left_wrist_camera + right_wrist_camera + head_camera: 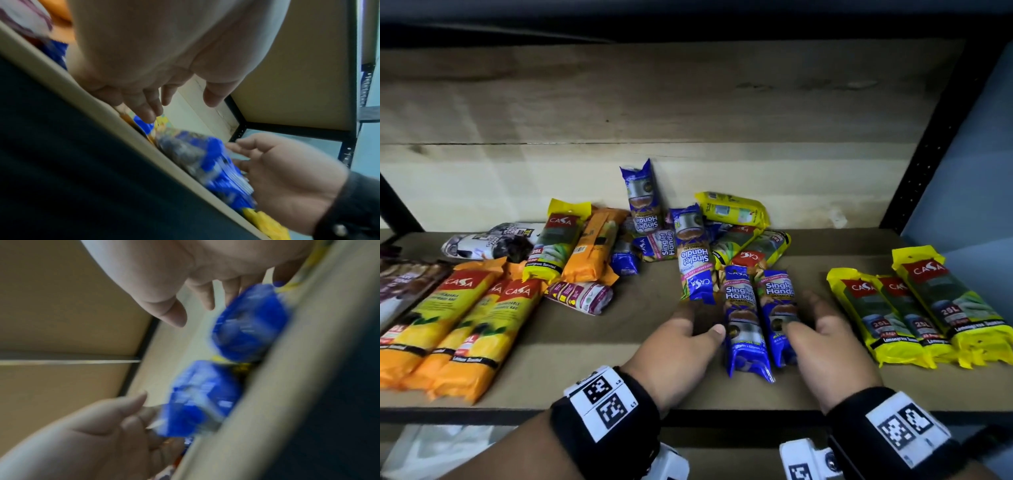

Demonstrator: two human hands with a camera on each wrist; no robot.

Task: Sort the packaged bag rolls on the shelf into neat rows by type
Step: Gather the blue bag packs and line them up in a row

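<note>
The left hand (681,346) and right hand (825,346), fingers loose and holding nothing, flank two shiny blue plastic bag rolls (760,318) on the brown shelf (619,359), likely to straighten them.

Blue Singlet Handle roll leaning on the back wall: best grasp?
Pinch the blue roll across its narrow mid-body, coming from above and in front. It stands nearly upright against the back wall, so both long sides are exposed; its foot is crowded by the pile.

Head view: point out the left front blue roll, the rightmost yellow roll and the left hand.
left front blue roll (743,322), head view, label middle
rightmost yellow roll (951,305), head view, package middle
left hand (678,346), head view, back of hand
</note>
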